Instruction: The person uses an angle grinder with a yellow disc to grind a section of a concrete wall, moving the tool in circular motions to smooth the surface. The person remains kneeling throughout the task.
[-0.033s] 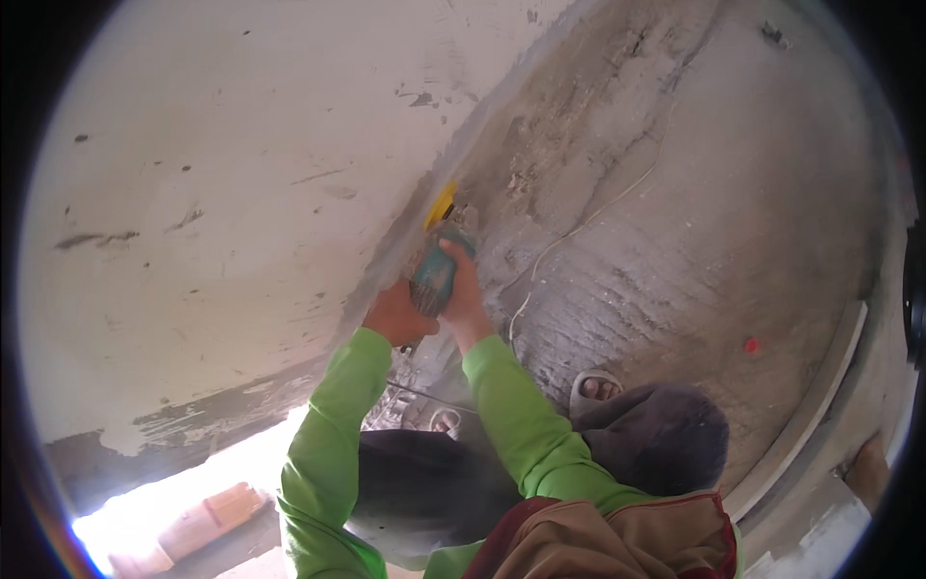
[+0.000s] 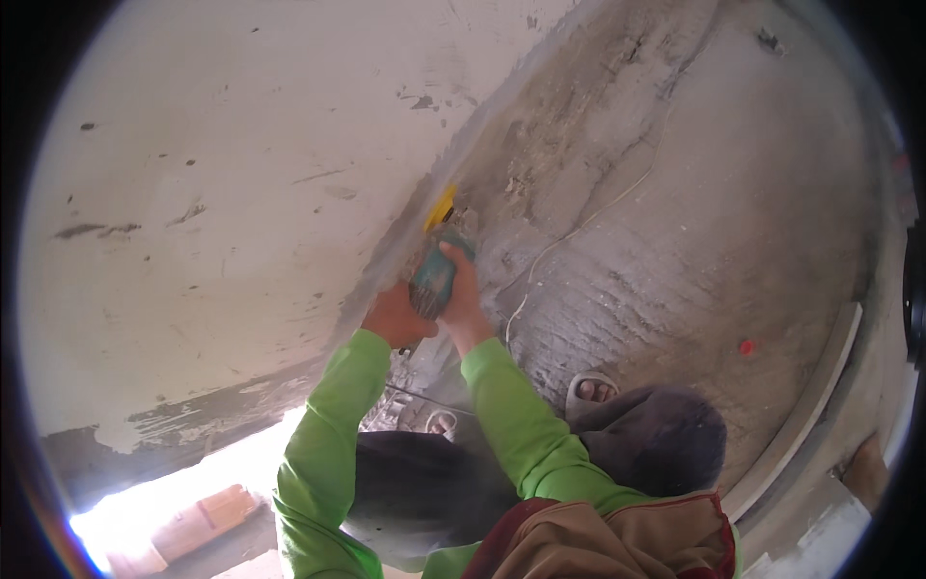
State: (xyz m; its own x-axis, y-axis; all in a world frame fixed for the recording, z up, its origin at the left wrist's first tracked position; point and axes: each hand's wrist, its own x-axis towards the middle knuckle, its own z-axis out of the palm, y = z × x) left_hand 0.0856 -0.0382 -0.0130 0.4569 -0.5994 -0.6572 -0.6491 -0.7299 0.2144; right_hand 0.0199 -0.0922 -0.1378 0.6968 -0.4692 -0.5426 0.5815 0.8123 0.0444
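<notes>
Both of my hands grip a teal hand-held power tool (image 2: 434, 277) with a yellow guard (image 2: 442, 207) at its tip. The tip is pressed into the joint where the white plastered wall (image 2: 241, 193) meets the rough grey concrete floor (image 2: 694, 222). My left hand (image 2: 397, 317) holds the tool's rear end on the wall side. My right hand (image 2: 465, 294) wraps its body from the floor side. Both arms wear bright green sleeves. I am crouched, with a sandalled foot (image 2: 593, 389) showing on the floor below my right arm.
A thin white cord (image 2: 579, 227) runs across the floor from the tool. A small red object (image 2: 746, 346) lies to the right. A long white strip (image 2: 801, 415) lies along the right edge. Bright light and a pale brick-like block (image 2: 198, 521) show at lower left.
</notes>
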